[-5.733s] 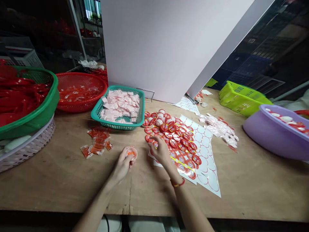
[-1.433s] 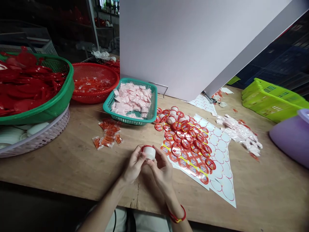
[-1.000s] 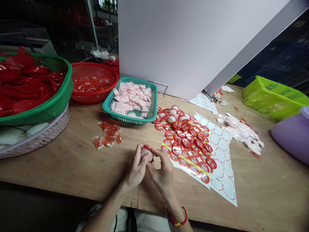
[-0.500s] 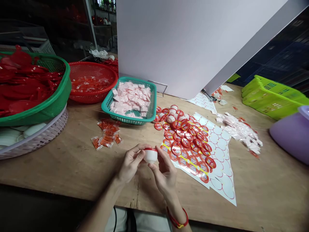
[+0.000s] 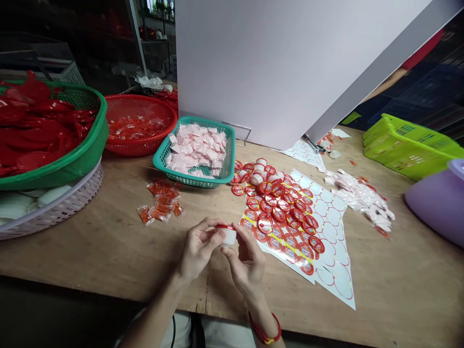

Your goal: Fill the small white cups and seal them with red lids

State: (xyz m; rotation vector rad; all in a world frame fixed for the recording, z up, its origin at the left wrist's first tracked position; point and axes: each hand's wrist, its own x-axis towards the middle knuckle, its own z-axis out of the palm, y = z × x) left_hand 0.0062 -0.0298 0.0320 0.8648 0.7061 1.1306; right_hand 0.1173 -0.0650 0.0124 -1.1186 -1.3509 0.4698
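Observation:
Between both hands, a small white cup with a red lid (image 5: 229,237) is held just above the wooden table (image 5: 137,261). My left hand (image 5: 197,249) closes on its left side, thumb across the front. On the other side, my right hand (image 5: 248,261) grips it with the fingers along the side and the thumb at the base. To the right lies a heap of red-rimmed lidded cups and round lids (image 5: 279,198), resting on a sticker sheet (image 5: 337,261) with round red labels. Left of the hands are several small orange sachets (image 5: 163,200).
A teal basket (image 5: 159,166) holds pale pink packets. Further left stand a red colander (image 5: 136,150) and a green basket (image 5: 97,140) of red plastic parts. More packets (image 5: 362,195), a lime crate (image 5: 409,150) and a purple tub (image 5: 438,203) are at right. A person's arm (image 5: 387,82) shows behind the panel.
My left thumb has slid further across the front of the cup, and the cup has tilted slightly. A person's arm in a red sleeve has appeared at the upper right.

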